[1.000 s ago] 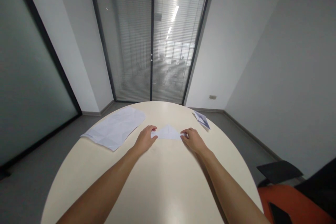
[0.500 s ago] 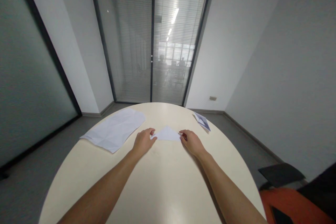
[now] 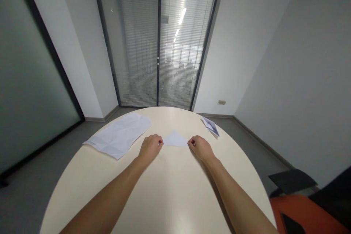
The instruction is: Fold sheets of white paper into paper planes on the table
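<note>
A small white sheet of paper folded into a triangle (image 3: 174, 139) lies on the round table between my hands, its peak pointing away from me. My left hand (image 3: 151, 146) pinches the left corner between thumb and fingers. At the opposite corner, my right hand (image 3: 200, 147) has its fingertips closed on the paper. Both corner tips are hidden by my fingers.
The round cream table (image 3: 153, 190) fills the foreground. A large creased white sheet (image 3: 120, 135) lies at its left edge, and a small folded paper piece (image 3: 210, 127) near the right edge. An orange chair (image 3: 298, 208) with a black armrest (image 3: 293, 181) stands at lower right.
My left thumb and fingers have closed together on the left corner. My right fingers have tightened slightly at the right corner. The folded paper stays in place.
</note>
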Tool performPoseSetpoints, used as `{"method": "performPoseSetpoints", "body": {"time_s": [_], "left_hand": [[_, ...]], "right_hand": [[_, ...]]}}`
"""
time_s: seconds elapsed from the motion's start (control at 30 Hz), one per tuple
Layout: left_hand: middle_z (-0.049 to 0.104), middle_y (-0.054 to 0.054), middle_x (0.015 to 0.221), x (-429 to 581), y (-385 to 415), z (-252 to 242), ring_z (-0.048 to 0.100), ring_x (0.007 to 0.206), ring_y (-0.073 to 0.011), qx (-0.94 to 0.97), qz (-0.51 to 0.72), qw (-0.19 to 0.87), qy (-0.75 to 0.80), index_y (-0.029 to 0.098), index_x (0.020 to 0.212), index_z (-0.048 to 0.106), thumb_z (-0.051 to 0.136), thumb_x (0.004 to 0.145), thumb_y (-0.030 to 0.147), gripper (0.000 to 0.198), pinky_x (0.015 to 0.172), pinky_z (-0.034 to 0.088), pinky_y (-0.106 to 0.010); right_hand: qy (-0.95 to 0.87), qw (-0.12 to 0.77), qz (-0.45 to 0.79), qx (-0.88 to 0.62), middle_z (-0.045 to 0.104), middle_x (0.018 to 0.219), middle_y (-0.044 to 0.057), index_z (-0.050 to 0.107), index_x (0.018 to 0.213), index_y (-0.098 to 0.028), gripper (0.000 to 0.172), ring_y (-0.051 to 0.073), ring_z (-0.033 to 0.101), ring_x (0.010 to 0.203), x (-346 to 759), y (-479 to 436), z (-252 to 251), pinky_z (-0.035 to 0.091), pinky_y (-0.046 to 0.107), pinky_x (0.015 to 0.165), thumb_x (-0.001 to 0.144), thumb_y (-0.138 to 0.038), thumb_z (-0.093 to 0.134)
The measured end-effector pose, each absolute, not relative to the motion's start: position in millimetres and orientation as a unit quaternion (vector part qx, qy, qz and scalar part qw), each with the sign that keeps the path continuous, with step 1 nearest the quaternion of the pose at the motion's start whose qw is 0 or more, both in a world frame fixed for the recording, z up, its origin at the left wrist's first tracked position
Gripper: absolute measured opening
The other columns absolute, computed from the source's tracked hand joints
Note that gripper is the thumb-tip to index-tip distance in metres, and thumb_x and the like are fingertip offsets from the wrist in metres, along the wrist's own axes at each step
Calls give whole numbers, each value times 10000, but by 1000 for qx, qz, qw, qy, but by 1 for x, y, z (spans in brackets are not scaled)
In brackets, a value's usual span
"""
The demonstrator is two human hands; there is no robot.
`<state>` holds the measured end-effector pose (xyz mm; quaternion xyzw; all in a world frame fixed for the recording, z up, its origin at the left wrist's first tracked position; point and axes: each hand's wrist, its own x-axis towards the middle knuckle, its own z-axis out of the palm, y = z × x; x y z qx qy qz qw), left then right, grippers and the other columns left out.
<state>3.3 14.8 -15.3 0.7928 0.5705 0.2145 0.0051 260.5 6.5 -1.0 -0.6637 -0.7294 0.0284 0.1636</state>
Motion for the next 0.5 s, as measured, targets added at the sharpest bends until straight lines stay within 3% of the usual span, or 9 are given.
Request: {"method": "performPoseSetpoints", "body": {"time_s": [0.5], "left_hand": [[671,-121,990,14,5,-8,616,942,-245,819,95,-70,562,142,976,685,403,988,152,283,813,441,-367]], "right_hand": [[-734,39,-49,-676,690,1006,134,735,933,-149,298,236,659,900,239,-9,18,426,289,684,942,-229,448]]}}
